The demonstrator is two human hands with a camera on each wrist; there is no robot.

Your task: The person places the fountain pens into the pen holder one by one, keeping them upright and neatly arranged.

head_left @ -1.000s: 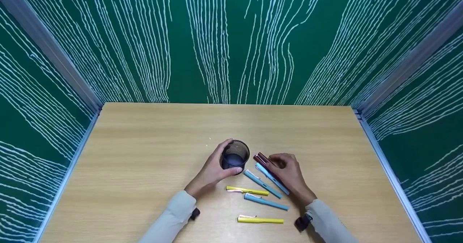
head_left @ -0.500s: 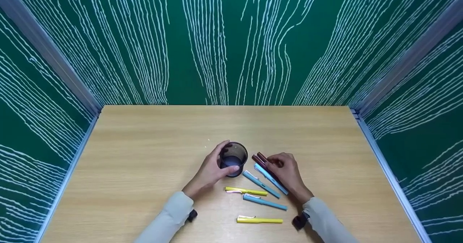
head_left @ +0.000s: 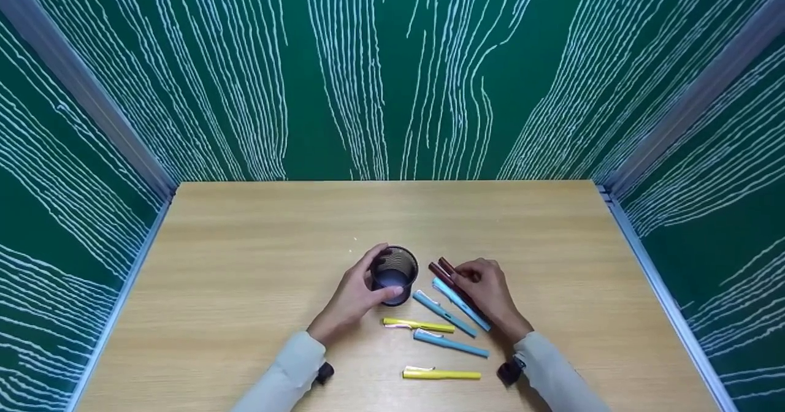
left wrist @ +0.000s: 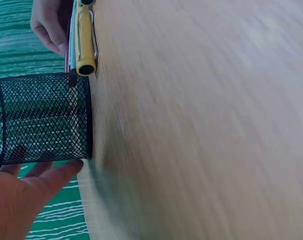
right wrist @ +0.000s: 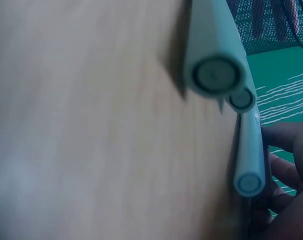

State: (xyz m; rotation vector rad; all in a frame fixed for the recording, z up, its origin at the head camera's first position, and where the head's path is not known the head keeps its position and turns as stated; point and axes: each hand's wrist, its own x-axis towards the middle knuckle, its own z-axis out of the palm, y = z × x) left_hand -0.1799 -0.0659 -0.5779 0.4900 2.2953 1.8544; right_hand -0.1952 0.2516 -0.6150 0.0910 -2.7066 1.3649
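Observation:
A black mesh cup [head_left: 395,276] stands upright on the table, and my left hand [head_left: 359,292] is curled round its left side, thumb at the near side. In the left wrist view the fingers [left wrist: 54,180] lie along the cup's mesh [left wrist: 41,117]. My right hand [head_left: 489,290] pinches a dark red pen [head_left: 443,275] beside a second dark red one [head_left: 446,265]; which of them it grips is hard to tell. A light blue pen [head_left: 460,303] lies against them. In the right wrist view, my right hand [right wrist: 289,175] is partly cut off behind a blue pen [right wrist: 250,155].
Two more blue pens [head_left: 444,312] [head_left: 451,343] and two yellow pens [head_left: 423,325] [head_left: 441,374] lie on the wooden table [head_left: 245,277] between the forearms. Green walls with white wavy lines [head_left: 343,93] stand behind and at both sides.
The cup and my left hand have shifted slightly toward the near edge. My right hand and the pens have stayed nearly in place.

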